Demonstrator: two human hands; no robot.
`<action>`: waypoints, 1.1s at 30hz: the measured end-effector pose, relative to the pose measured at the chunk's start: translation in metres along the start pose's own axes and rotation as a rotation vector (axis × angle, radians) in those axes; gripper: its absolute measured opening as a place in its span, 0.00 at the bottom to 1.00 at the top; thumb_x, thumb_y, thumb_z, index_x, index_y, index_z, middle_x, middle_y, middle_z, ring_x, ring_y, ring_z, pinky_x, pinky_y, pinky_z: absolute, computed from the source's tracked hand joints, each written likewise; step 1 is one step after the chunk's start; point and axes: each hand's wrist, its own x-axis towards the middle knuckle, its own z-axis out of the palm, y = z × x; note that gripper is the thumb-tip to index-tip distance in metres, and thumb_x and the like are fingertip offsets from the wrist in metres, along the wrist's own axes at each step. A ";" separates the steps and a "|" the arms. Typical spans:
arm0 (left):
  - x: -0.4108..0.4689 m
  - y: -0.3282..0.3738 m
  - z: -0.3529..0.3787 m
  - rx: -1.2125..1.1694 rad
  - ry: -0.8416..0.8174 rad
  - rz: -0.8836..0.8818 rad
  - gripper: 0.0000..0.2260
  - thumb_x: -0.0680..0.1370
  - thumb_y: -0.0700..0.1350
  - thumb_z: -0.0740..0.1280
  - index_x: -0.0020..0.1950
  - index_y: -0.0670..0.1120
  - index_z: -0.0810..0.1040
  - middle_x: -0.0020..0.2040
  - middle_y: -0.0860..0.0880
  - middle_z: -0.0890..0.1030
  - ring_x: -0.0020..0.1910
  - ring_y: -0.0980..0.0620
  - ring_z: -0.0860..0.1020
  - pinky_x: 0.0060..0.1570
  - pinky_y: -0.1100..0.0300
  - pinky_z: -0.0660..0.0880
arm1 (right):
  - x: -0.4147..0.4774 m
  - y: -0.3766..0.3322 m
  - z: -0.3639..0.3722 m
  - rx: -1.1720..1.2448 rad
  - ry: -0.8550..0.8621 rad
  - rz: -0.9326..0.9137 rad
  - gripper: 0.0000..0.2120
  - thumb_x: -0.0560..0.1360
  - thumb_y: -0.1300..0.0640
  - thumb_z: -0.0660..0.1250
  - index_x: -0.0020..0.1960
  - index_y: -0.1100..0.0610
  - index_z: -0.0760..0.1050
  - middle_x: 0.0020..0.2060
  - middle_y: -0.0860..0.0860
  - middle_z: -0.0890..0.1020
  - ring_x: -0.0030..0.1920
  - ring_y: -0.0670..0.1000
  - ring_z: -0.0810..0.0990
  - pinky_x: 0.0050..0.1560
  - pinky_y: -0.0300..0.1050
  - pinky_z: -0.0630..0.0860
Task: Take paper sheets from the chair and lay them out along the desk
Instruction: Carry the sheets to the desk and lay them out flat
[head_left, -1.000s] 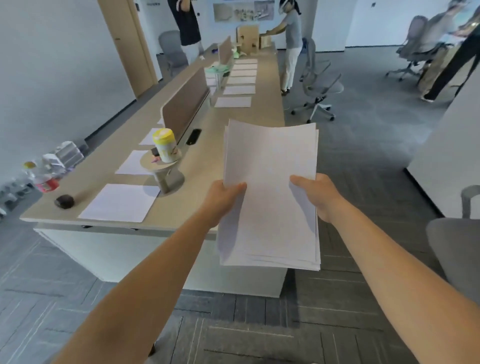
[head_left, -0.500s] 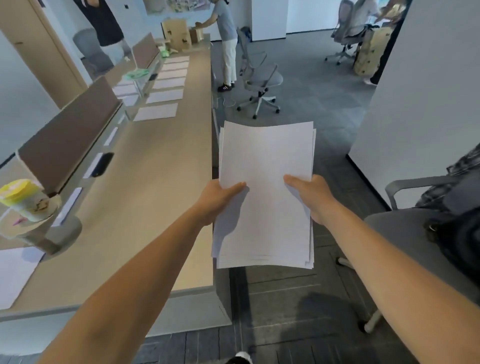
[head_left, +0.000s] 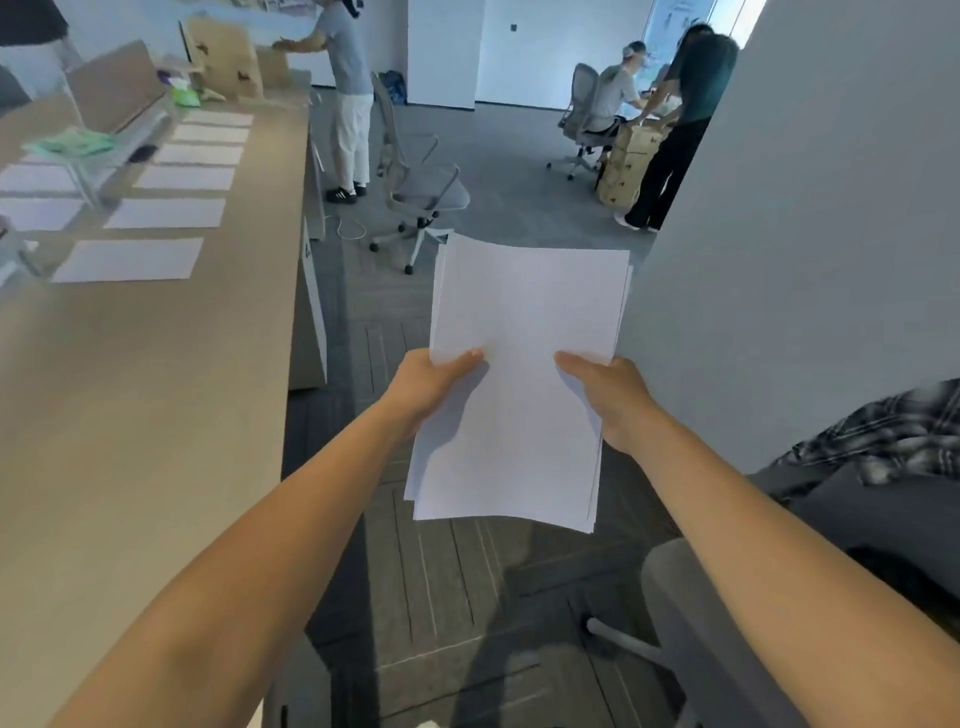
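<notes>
To lay the next sheet well, the stack of paper (head_left: 524, 374) probably needed carrying left over the bare bench (head_left: 145, 374). There only the top sheet should be peeled off and set square, in line with the laid sheets (head_left: 127, 260) ahead and to the left of the hands. The stack hung over the floor. The left hand (head_left: 431, 384) and right hand (head_left: 613, 400) gripped its opposite side edges, thumbs on top, both arms stretched forward.

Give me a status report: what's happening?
Left hand and right hand both grip the paper stack. Stack held over the floor, beside the desk. Office chair stands in the aisle ahead.
</notes>
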 end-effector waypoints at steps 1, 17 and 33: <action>0.016 0.005 -0.002 0.007 0.003 0.001 0.09 0.76 0.52 0.73 0.52 0.48 0.82 0.53 0.50 0.85 0.53 0.51 0.82 0.53 0.56 0.78 | 0.017 -0.006 0.004 0.005 0.004 0.002 0.05 0.76 0.60 0.72 0.51 0.57 0.78 0.46 0.46 0.82 0.46 0.41 0.80 0.53 0.34 0.72; 0.244 0.061 -0.170 0.111 0.625 0.063 0.05 0.77 0.49 0.72 0.44 0.49 0.81 0.40 0.53 0.83 0.35 0.60 0.83 0.35 0.65 0.79 | 0.359 -0.069 0.233 -0.089 -0.580 -0.010 0.32 0.60 0.37 0.78 0.59 0.52 0.79 0.56 0.46 0.82 0.59 0.47 0.80 0.64 0.46 0.72; 0.324 0.035 -0.425 -0.079 1.228 0.074 0.06 0.78 0.49 0.71 0.44 0.48 0.83 0.43 0.51 0.85 0.42 0.53 0.85 0.43 0.55 0.82 | 0.483 -0.083 0.586 -0.314 -1.130 -0.089 0.07 0.73 0.53 0.75 0.49 0.50 0.80 0.51 0.48 0.84 0.52 0.46 0.83 0.58 0.42 0.78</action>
